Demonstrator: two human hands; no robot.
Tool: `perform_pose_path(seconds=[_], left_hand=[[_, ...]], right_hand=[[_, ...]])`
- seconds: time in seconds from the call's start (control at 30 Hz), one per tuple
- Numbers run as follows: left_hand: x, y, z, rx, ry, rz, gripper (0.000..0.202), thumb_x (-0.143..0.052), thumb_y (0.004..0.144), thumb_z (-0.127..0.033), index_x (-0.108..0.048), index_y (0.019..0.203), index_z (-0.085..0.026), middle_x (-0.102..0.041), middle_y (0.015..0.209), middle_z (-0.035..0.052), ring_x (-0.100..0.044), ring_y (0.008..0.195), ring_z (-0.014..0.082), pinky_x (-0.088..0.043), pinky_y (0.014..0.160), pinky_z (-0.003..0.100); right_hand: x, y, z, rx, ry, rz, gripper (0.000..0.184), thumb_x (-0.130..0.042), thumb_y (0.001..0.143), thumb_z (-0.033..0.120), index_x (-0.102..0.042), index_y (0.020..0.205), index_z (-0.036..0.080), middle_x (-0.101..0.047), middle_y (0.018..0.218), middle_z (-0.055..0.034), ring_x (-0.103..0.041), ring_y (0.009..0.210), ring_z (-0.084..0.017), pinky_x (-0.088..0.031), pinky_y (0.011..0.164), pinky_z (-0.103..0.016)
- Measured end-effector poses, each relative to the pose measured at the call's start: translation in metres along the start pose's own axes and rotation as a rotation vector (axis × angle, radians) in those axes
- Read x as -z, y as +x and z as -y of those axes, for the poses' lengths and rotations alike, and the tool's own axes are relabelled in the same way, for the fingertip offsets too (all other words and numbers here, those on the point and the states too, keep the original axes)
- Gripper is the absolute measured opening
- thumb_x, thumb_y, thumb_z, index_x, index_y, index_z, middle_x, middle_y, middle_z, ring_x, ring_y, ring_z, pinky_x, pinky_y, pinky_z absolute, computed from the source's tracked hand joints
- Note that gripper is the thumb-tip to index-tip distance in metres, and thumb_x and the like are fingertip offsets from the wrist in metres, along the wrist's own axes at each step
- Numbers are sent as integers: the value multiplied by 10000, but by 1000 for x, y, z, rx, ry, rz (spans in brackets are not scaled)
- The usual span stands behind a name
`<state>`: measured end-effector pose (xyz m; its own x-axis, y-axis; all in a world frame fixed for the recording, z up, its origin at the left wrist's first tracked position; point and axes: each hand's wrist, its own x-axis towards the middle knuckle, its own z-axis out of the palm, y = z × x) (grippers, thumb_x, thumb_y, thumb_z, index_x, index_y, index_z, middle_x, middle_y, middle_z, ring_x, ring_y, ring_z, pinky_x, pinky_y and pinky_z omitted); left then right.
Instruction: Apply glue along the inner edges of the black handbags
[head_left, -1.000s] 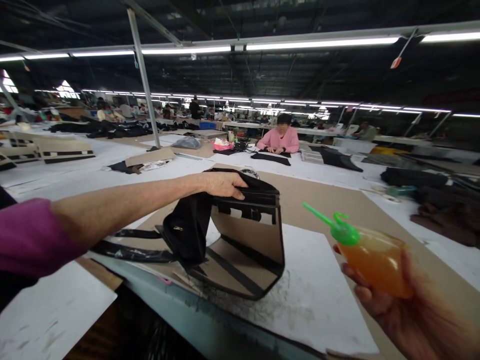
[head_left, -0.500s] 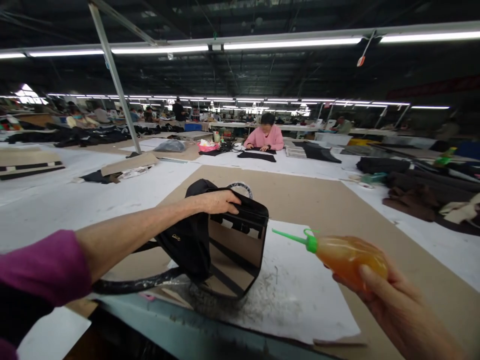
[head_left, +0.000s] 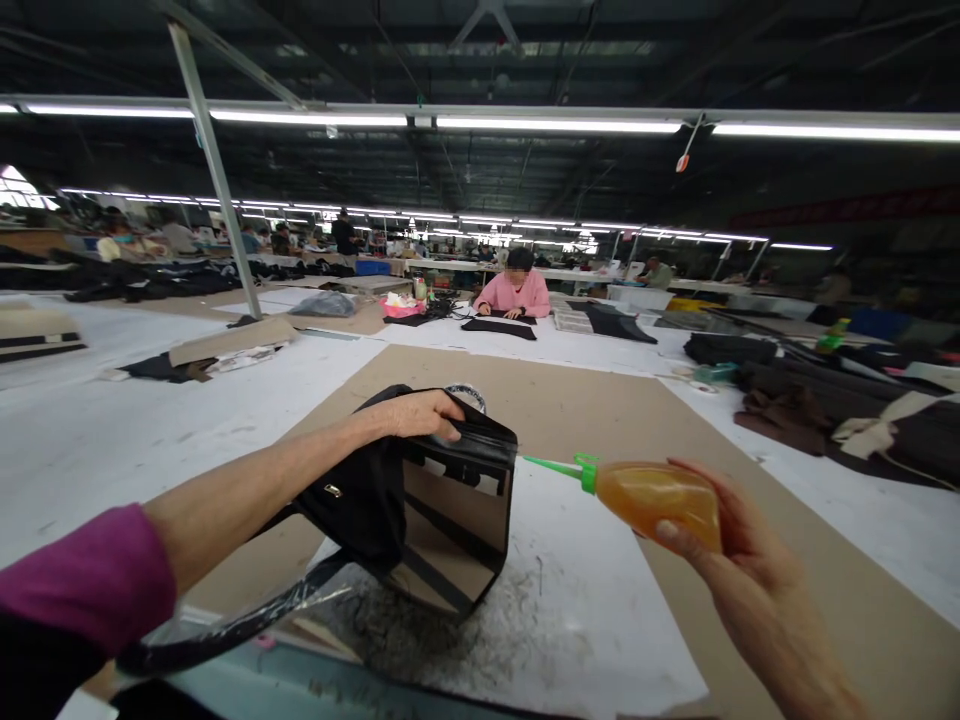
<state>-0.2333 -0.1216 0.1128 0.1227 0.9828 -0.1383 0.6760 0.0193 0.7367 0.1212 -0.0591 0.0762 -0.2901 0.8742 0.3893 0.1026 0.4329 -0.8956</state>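
My left hand [head_left: 427, 412] is closed over the top edge of a black bag [head_left: 367, 510], fingers hooked at the rim of its opening. The bag lies tilted with its stiff, tan-panelled inside facing right. A plastic-wrapped strap [head_left: 247, 625] trails from it toward the lower left. In my right hand [head_left: 724, 540] is a squeeze bottle [head_left: 652, 495] of amber liquid, with a green cap and long green nozzle. The nozzle's tip points left and is at the bag's upper right edge; whether it touches I cannot tell.
Under the bag lies a smudged white sheet [head_left: 592, 600] on brown board [head_left: 577, 395]. Another person [head_left: 517, 290] in pink works across the table. Dark fabric piles [head_left: 810, 390] lie at the right, and a metal post [head_left: 217, 180] rises at the left.
My right hand has brought the bottle leftward, so its nozzle is now at the bag's edge. The left hand keeps its hold on the bag. The whole view has shifted slightly.
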Motion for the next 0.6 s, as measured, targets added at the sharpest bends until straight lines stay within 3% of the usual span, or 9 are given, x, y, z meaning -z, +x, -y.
perform_pose_path(seconds=[0.23,0.43,0.6], left_hand=[[2,3,-6,29,-7,47,198,-604,647,-262,-707,776,-155,-640,702,-9,-546,646,144,-409,616,221],[-3,16,1,-32,-26,33,189,-600,668,-268,-688,783,-147,-621,726,-4,-523,669,136,-402,622,219],[-7,14,-1,-22,26,23,230,-573,696,-278,-691,844,-148,-615,730,2,-526,678,143,-399,619,228]], right_hand=[[6,2,-7,-8,-15,58,574,-716,714,477,-526,1219,280,-608,1148,-18,-584,1000,-265,-535,760,-254],[4,4,-13,-52,40,52,558,-723,722,473,-529,1192,245,-622,1087,-43,-595,941,-264,-552,663,-249],[2,8,-6,-54,54,28,545,-746,702,458,-541,1166,257,-630,1083,-23,-599,948,-238,-539,709,-217]])
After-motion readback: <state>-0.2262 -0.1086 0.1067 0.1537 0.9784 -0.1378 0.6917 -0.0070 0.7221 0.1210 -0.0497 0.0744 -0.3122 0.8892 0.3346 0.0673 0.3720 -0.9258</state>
